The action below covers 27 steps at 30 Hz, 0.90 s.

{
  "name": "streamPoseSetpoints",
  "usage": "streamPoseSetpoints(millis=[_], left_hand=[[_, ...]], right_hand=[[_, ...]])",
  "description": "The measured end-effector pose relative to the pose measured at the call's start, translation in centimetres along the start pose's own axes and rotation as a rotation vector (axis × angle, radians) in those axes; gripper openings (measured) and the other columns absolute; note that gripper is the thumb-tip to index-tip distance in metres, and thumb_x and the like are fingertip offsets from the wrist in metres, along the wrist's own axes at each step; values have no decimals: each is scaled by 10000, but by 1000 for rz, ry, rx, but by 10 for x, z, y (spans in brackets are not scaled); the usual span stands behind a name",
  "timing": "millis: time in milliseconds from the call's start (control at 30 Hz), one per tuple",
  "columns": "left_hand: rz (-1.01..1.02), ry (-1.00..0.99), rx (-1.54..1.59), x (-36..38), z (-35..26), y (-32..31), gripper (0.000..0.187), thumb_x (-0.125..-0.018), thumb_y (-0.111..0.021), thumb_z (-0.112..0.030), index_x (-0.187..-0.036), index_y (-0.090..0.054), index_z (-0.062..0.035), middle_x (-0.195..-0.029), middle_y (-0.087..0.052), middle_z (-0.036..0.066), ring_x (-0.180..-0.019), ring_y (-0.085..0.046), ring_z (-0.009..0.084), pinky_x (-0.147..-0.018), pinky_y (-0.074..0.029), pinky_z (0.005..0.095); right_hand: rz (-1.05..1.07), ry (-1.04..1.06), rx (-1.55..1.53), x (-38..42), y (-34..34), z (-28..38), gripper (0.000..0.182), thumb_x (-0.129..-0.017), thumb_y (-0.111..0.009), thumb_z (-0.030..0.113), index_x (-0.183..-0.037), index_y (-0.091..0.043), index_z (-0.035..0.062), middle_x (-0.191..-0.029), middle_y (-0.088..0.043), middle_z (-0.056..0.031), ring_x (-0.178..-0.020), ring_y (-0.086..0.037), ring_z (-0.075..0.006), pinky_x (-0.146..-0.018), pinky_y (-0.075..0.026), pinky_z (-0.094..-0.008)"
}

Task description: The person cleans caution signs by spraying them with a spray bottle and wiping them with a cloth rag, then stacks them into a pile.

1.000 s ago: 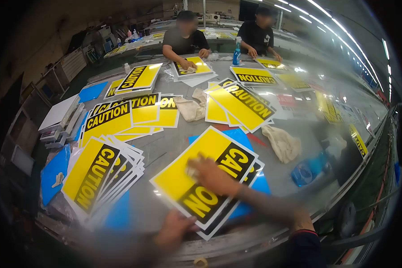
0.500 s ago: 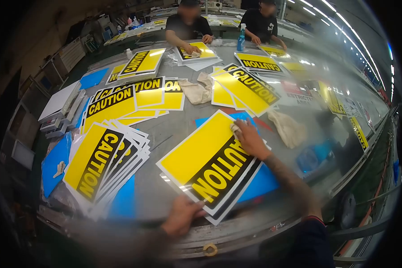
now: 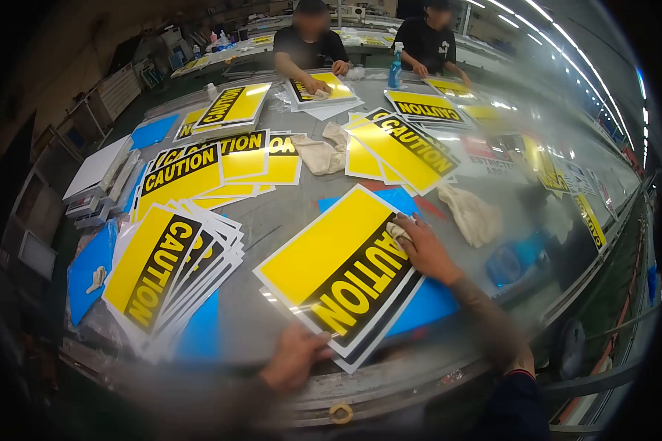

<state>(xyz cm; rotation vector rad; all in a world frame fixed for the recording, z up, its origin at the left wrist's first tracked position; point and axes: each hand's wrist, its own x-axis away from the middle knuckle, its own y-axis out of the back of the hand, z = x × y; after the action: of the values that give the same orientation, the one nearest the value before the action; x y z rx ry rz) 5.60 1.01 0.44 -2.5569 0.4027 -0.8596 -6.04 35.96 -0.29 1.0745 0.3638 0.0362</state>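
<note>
A yellow and black CAUTION sign (image 3: pixel 316 250) lies tilted on a small stack of signs in front of me, with blue sheeting (image 3: pixel 426 305) under its right side. My right hand (image 3: pixel 424 246) presses a small pale cloth (image 3: pixel 399 231) onto the sign's upper right part, fingers bent around it. My left hand (image 3: pixel 296 360) touches the sign's lower left corner, thumb and fingers at the edge; whether they pinch it is blurred. To the left lies a fanned stack of CAUTION signs (image 3: pixel 154 268).
Across the table (image 3: pixel 254 213) are more sign stacks (image 3: pixel 412 147), crumpled cloths (image 3: pixel 320 151) and a blue spray bottle (image 3: pixel 396 67). Two people (image 3: pixel 309 44) stand at the far side, one with a hand on a sign. A loose cloth (image 3: pixel 469 213) lies right of my sign.
My right hand has moved right and down across the sign with the cloth. My left hand stays near the lower corner, slightly shifted.
</note>
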Motion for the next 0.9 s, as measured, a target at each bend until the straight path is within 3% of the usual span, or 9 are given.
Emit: streamPoseSetpoints(millis=[67,233,367,500,600,667,700,767,900], left_hand=[[-19,7,27,3,-1,-6,386,-1064,-621,15,-1417,-465,15,-1318,-711,148,-1173,-742,213,-880,-695,316],[98,-17,68,5,-2,-6,376,-1065,-605,20,-1416,-473,-10,-1314,-692,128,-1151,-742,219,-928,-680,372],[102,-22,28,6,-3,-10,483,-1064,-580,17,-1513,-405,-21,-1477,-611,142,-1317,-667,280,-1063,-621,445],[59,-24,-1,5,-2,-10,514,-1069,-590,1,-1536,-377,-32,-1502,-598,168,-1352,-650,305,-1051,-629,447],[77,-26,33,6,-2,-12,508,-1073,-580,5,-1533,-370,-33,-1504,-595,173,-1347,-653,307,-1040,-635,441],[89,-12,15,9,-6,-14,499,-1077,-580,-2,-1529,-371,-38,-1506,-590,166,-1353,-647,303,-1067,-617,464],[95,-12,20,8,-4,-13,495,-1079,-579,-6,-1527,-372,-41,-1504,-590,162,-1354,-644,301,-1078,-609,471],[72,-4,-26,7,-2,-9,488,-1082,-574,-17,-1525,-371,-47,-1490,-585,145,-1350,-642,286,-1092,-598,477],[80,-13,-32,8,-9,-17,494,-1078,-575,-10,-1525,-369,-50,-1471,-608,142,-1317,-666,272,-1062,-619,446]], right_hand=[[12,-57,10,8,-6,6,496,-1070,-577,174,-1553,-510,82,-1598,-515,-238,-1527,-380,-524,-1271,-275,-606],[401,308,-296,50,-21,116,542,-1076,-592,199,-1589,-459,83,-1666,-416,-237,-1578,-329,-486,-1308,-223,-586],[374,366,-215,52,-18,103,510,-1080,-554,132,-1585,-493,110,-1655,-443,-194,-1582,-322,-468,-1299,-275,-560],[-13,-97,19,7,5,-12,509,-1052,-561,77,-1558,-512,97,-1549,-531,-266,-1438,-480,-477,-1248,-358,-536],[-83,-22,-88,25,-15,-15,522,-1040,-571,59,-1557,-507,70,-1546,-530,-275,-1427,-494,-474,-1250,-350,-523],[134,95,-140,53,-14,67,591,-957,-641,36,-1531,-500,9,-1574,-499,-260,-1447,-481,-472,-1230,-380,-559],[207,320,12,72,-23,102,603,-956,-652,48,-1535,-489,9,-1616,-462,-249,-1480,-462,-462,-1279,-324,-574],[260,371,-252,94,-20,146,592,-984,-659,100,-1552,-496,62,-1630,-466,-203,-1539,-402,-458,-1296,-283,-602],[57,181,30,46,-18,69,506,-984,-669,111,-1485,-603,111,-1581,-530,-114,-1540,-387,-474,-1260,-305,-612]])
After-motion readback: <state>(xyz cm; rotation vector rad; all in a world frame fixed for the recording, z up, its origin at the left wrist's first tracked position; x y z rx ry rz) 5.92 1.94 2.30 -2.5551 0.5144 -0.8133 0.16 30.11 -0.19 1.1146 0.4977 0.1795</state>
